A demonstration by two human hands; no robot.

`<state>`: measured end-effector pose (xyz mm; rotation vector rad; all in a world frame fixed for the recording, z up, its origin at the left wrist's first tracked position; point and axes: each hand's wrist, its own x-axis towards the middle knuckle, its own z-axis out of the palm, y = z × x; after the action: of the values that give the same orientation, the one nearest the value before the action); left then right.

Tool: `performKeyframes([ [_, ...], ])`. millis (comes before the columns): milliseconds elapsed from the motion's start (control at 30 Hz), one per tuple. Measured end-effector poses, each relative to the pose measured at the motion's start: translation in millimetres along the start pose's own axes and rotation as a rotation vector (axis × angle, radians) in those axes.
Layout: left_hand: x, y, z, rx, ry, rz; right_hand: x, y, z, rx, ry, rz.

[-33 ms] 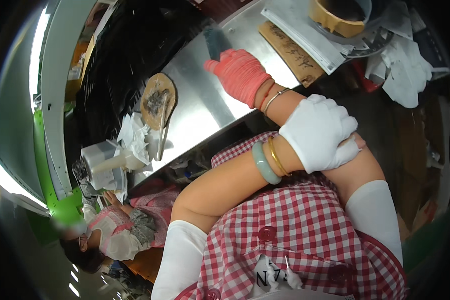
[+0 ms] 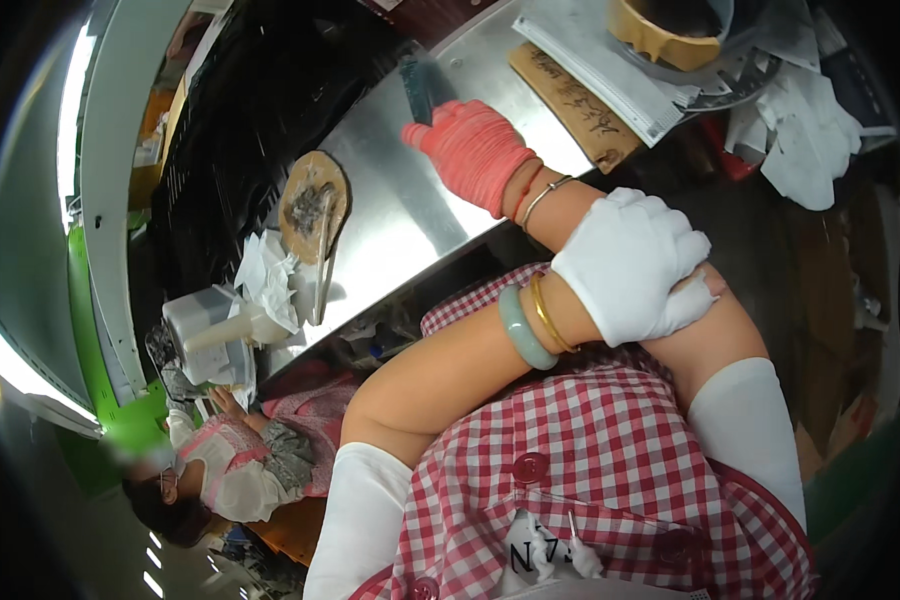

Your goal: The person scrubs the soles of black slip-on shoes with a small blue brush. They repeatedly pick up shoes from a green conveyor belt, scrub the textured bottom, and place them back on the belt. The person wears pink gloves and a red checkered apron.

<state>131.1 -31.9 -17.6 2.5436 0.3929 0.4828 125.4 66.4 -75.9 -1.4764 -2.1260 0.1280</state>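
My left hand (image 2: 635, 265), in a white glove with a bare fingertip showing, lies across my right forearm (image 2: 695, 330), its fingers curled over it. A green bangle (image 2: 522, 328) and a gold one sit on my left wrist. Farther up, my right hand (image 2: 472, 152) wears a coral-red glove and is over the shiny metal tabletop (image 2: 400, 215), its fingers mostly curled. Just beyond its thumb side is a dark, narrow strip (image 2: 418, 88); I cannot tell whether it is a held thing or a reflection. Most of the right fingers' undersides are hidden.
Left on the tabletop are a round brown pad (image 2: 313, 205) with grey residue, thin sticks, crumpled white paper (image 2: 265, 275) and a clear container (image 2: 205, 325). At the upper right lie brown card (image 2: 575, 105) and a tape-rimmed tub (image 2: 670, 40). Another person (image 2: 260, 470) sits lower left.
The view has shifted slightly. The dark strip beside my right thumb looks narrower and darker. My left hand stays on the forearm.
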Motion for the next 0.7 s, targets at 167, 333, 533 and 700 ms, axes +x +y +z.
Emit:
performKeyframes([
  [167, 0.9, 0.6, -0.7, 0.028, -0.032, 0.006, -0.3, 2.8, -3.0, -0.021, -0.044, 0.022],
  [333, -5.3, 2.8, -1.3, 0.014, 0.045, 0.039, -1.6, 0.2, -6.4, 0.006, -0.037, 0.029],
  [533, -14.6, 3.6, 3.4, 0.016, 0.175, 0.095, -0.9, 2.2, -5.0, -0.003, 0.031, 0.004],
  [700, -33.0, -8.4, 0.7, 0.121, 0.114, 0.268, -0.3, -0.2, -4.5, -0.022, 0.033, 0.030],
])
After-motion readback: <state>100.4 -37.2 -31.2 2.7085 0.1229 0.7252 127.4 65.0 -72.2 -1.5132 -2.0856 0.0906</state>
